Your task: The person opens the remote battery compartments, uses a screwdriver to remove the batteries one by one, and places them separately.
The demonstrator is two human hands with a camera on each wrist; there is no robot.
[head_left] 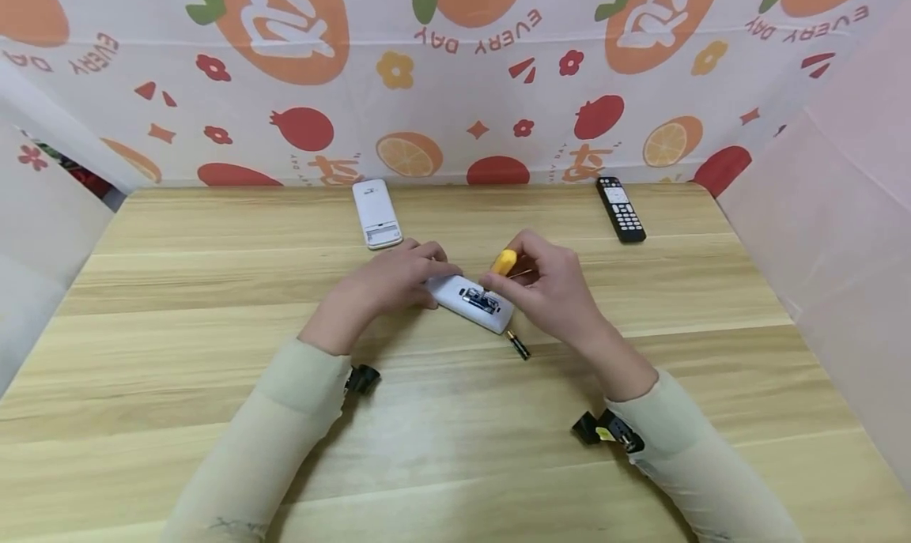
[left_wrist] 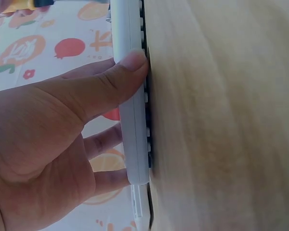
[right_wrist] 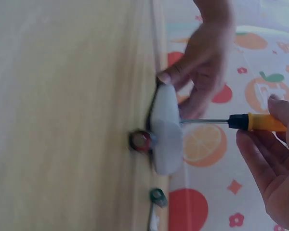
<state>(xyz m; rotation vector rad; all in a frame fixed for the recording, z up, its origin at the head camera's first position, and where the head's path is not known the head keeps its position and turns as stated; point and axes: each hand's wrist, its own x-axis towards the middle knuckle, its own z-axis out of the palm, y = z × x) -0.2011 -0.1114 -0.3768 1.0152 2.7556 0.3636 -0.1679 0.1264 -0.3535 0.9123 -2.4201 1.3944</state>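
Note:
A white remote control [head_left: 450,292] lies face down on the table, its battery compartment [head_left: 480,299] uncovered. My left hand [head_left: 398,280] grips the far-left end, thumb along one edge and fingers at the other, as the left wrist view [left_wrist: 62,115] shows. Between thumb and fingers, my right hand [head_left: 551,290] holds a screwdriver [right_wrist: 265,122] with a yellow handle and black collar. Its metal shaft points down into the compartment; the tip's exact contact is too small to tell. One dark battery [head_left: 518,345] with a copper-coloured end lies beside the remote's near end.
Behind my left hand lies another white remote [head_left: 377,213], back side up. A black remote [head_left: 621,209] with white buttons is at the back right. A fruit-printed cloth [head_left: 455,100] hangs along the table's far edge. A small green-ended object [right_wrist: 158,197] shows in the right wrist view.

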